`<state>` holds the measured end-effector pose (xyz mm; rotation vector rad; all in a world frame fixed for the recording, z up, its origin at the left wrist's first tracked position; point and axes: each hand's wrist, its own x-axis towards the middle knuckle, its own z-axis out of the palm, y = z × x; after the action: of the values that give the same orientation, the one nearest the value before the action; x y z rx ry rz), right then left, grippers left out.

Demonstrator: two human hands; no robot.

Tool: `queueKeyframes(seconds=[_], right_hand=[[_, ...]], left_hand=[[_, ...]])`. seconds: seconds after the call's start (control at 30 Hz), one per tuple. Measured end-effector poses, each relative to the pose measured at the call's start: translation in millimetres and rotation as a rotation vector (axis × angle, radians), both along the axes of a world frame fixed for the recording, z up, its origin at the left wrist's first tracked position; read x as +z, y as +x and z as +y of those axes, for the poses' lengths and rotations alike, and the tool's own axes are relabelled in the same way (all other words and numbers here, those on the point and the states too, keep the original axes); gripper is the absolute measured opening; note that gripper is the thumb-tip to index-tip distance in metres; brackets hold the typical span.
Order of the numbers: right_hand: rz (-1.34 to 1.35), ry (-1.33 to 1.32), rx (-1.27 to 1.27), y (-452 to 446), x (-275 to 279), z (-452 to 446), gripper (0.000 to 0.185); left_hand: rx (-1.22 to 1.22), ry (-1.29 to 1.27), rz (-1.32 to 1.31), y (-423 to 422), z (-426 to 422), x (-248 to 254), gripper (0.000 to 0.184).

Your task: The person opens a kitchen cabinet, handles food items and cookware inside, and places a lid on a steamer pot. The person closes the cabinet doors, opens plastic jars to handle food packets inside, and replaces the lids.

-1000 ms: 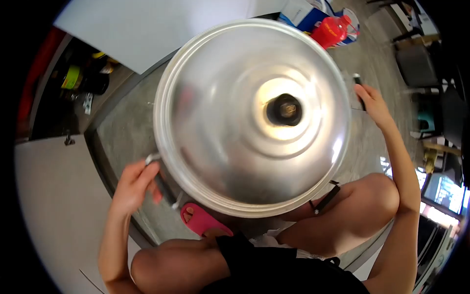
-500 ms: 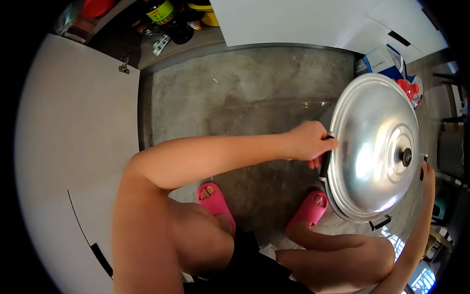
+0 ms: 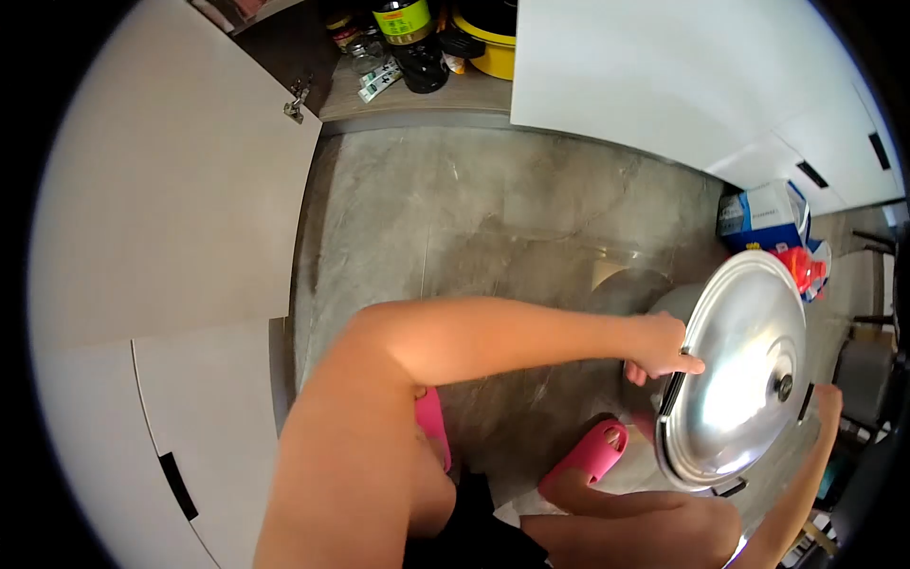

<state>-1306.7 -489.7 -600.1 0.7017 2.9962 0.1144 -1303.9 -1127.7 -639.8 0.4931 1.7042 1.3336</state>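
Note:
A large silver metal pot (image 3: 673, 302) with a domed lid (image 3: 725, 379) and a black knob (image 3: 783, 387) is at the right, seeming tilted in this wide view. My left hand (image 3: 659, 345) is closed round its near black side handle (image 3: 672, 393), the thumb reaching onto the lid's rim. At the opposite handle (image 3: 806, 403) is my right hand (image 3: 828, 400), small and partly blurred, its fingers curled there. Another black handle (image 3: 730, 487) sticks out low on the pot. Whether the pot's base touches the floor is hidden.
An open cabinet (image 3: 417, 116) at the back holds jars, a dark bottle (image 3: 420, 66) and a yellow container (image 3: 493, 59). Its white door (image 3: 180, 190) stands open at left. Beyond the pot are a blue-and-white box (image 3: 766, 213) and a red bottle (image 3: 804, 269). A pink slipper (image 3: 595, 453) stands near the pot.
The view has shifted, so the cabinet and floor sit lower and further right. The pot looks smaller and a little lower, slightly left relative to the box. Both hands stay at its handles.

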Motion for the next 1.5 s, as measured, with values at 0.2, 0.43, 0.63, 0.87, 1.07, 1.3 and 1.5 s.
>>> queueKeyframes(seconds=[0.2, 0.43, 0.63, 0.87, 1.07, 1.3, 1.5], right_hand=[[0.587, -0.048, 0.914, -102, 141, -301, 0.031], [0.540, -0.048, 1.591, -118, 184, -697, 0.038], [0.420, 0.459, 1.419, -137, 178, -730, 0.048], [0.324, 0.379, 1.298, -34, 180, -692, 0.052], [0.234, 0.382, 1.248, 16, 185, -655, 0.051], [0.183, 0.325, 1.200, 42, 184, -616, 0.049], [0.200, 0.287, 1.195, 54, 187, -597, 0.049]], left_hand=[[1.201, 0.234, 1.079, -126, -148, 60, 0.016], [1.268, 0.174, 0.936, -186, -193, 34, 0.078], [1.375, 0.052, 1.020, -138, -177, 36, 0.062], [0.810, 0.602, 0.838, -77, -190, 26, 0.026], [1.012, 0.334, 0.429, -102, -209, -2, 0.032], [1.255, 0.192, 0.208, -125, -254, -51, 0.021], [1.251, 0.072, 0.077, -125, -271, -76, 0.028]])
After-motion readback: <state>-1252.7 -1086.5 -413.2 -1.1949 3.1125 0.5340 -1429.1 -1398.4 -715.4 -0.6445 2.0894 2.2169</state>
